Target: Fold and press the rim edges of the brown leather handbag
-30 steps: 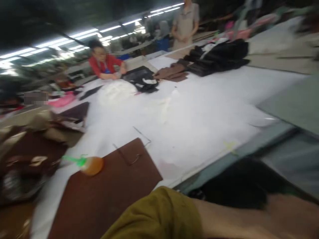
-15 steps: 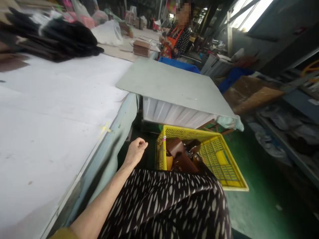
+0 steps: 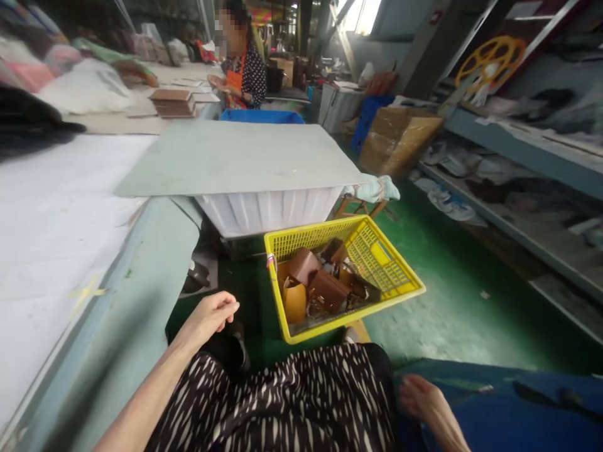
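My left hand [image 3: 214, 317] hangs in the air beside the table edge, left of the yellow crate. Its fingers are loosely curled together, and nothing shows in them. My right hand [image 3: 421, 398] is low at the right, in front of a blue surface [image 3: 499, 402]; motion blurs its fingers. Ahead on the floor stands a yellow plastic crate [image 3: 355, 316] with slotted walls. Several brown leather pieces that look like small bags [image 3: 330, 290] lie in it, along with a mustard-yellow piece [image 3: 295, 302].
A white-topped table [image 3: 56, 232] runs along the left. Beyond the crate, a grey board [image 3: 254, 157] covers a white tub [image 3: 273, 210]. A co-worker in an orange apron [image 3: 234, 81] stands farther back. Shelves [image 3: 518, 150] line the right, near a cardboard box [image 3: 396, 138].
The view has swung right, bringing the whole crate and my right hand into sight. My left hand appears farther left and lower, its fingers a little looser.
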